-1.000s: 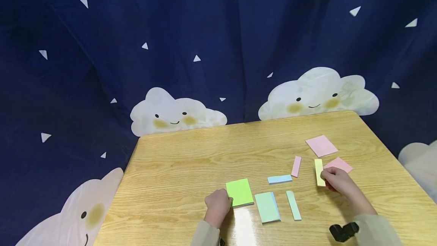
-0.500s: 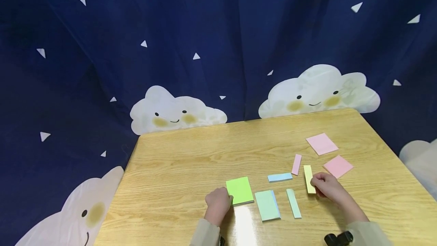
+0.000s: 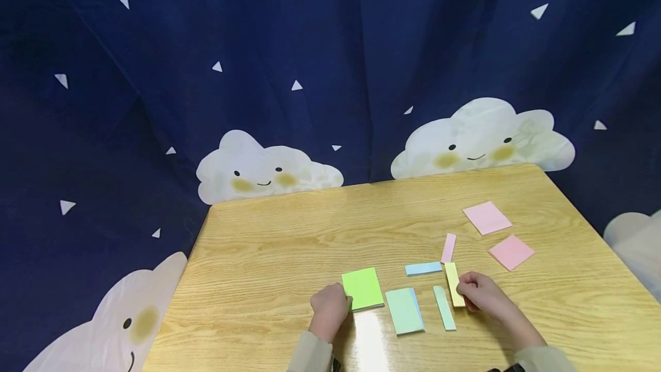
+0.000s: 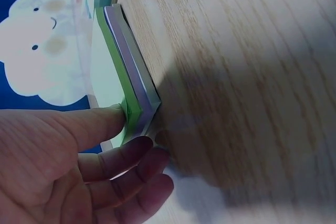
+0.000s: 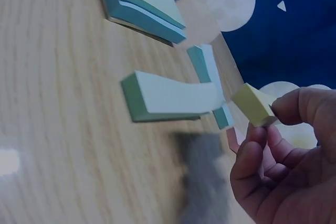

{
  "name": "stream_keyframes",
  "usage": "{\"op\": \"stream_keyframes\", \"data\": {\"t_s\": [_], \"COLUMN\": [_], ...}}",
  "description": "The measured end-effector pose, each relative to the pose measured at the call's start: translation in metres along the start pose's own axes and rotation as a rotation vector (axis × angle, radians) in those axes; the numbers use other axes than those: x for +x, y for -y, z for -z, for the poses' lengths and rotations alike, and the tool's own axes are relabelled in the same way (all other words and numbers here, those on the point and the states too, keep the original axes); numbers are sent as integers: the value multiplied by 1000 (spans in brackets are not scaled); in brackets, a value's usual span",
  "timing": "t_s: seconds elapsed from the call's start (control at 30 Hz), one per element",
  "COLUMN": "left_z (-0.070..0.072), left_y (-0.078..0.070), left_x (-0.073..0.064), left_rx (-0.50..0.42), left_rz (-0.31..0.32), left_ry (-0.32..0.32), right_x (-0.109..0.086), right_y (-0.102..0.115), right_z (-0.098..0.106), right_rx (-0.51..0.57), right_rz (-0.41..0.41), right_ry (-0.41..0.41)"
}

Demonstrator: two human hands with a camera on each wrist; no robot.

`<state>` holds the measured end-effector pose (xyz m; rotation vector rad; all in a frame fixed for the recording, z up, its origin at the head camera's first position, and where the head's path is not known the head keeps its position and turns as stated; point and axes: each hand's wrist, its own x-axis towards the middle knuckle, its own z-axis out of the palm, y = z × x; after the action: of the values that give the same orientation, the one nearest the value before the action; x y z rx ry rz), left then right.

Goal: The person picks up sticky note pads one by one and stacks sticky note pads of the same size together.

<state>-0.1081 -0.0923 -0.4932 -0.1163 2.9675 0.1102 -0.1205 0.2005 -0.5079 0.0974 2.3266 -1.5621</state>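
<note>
My right hand [image 3: 483, 294] pinches a narrow yellow sticky note pad [image 3: 454, 284] between thumb and fingers; in the right wrist view the yellow pad [image 5: 253, 104] is raised over the table. Just left of it lies a narrow mint-green sticky pad [image 3: 444, 308]. At its far end are a narrow blue pad [image 3: 423, 269] and a narrow pink pad [image 3: 448, 248]. My left hand [image 3: 330, 306] pinches the near left corner of a square stack topped by a lime-green sticky pad [image 3: 363, 289]. The left wrist view shows purple and pale layers beneath the green pad [image 4: 119, 66].
Between the hands lies a mint-green pad [image 3: 404, 312] over a blue one. Two square pink pads [image 3: 487, 217] lie toward the far right of the wooden table [image 3: 268, 257]. A dark blue curtain [image 3: 289, 45] with clouds hangs behind the table's far edge.
My right hand has carried the yellow pad left and nearer to me, from beside the pink squares to beside the narrow mint-green pad. The left hand has stayed on the lime-green stack.
</note>
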Motion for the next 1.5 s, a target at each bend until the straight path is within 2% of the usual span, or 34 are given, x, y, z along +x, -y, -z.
{"op": "stream_keyframes", "data": {"t_s": [0.37, 0.63, 1.17, 1.5], "left_z": [-2, -3, -5, -5], "left_y": [0, 0, 1, 0], "left_x": [3, 4, 3, 4], "left_rx": [2, -4, -29, -10], "left_rz": [7, 3, 1, 4], "left_ry": [25, 18, 2, 11], "right_x": [-4, -6, -8, -7], "right_y": [-11, -15, -18, -15], "right_z": [-19, -23, -22, -21], "right_rx": [68, 35, 38, 22], "right_rz": [23, 33, 32, 86], "right_ry": [113, 156, 147, 164]}}
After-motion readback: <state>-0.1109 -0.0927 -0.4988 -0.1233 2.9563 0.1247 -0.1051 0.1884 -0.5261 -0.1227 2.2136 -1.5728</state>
